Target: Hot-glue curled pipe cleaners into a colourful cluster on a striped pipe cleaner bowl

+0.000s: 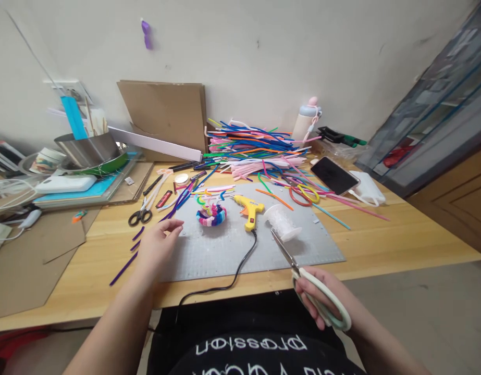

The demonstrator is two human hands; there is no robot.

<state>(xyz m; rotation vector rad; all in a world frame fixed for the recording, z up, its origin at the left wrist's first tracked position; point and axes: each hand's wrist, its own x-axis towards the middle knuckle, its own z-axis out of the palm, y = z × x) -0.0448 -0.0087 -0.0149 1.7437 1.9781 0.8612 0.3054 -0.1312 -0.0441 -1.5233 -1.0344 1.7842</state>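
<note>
My right hand (316, 294) grips white-handled scissors (328, 299) at the front edge of the mat, blades pointing up and left toward a spool of clear line (281, 223). The blades look nearly closed. Over the left side of the grey cutting mat (220, 255), my left hand (160, 242) has thumb and forefinger pinched together; anything between them is too small to make out. Right of it sits a small ring of striped pipe cleaners (211, 216). A yellow hot glue gun (250, 209) lies between that ring and the spool. Cut purple pipe-cleaner pieces (124, 268) lie beside my left forearm.
A heap of coloured pipe cleaners (256, 148) lies along the wall. Black-handled scissors (140, 216) and a red cutter (163, 198) are at left; red-and-yellow-handled scissors (305, 195) and a phone (334, 175) at right. The glue gun's black cord (240, 268) runs over the front edge.
</note>
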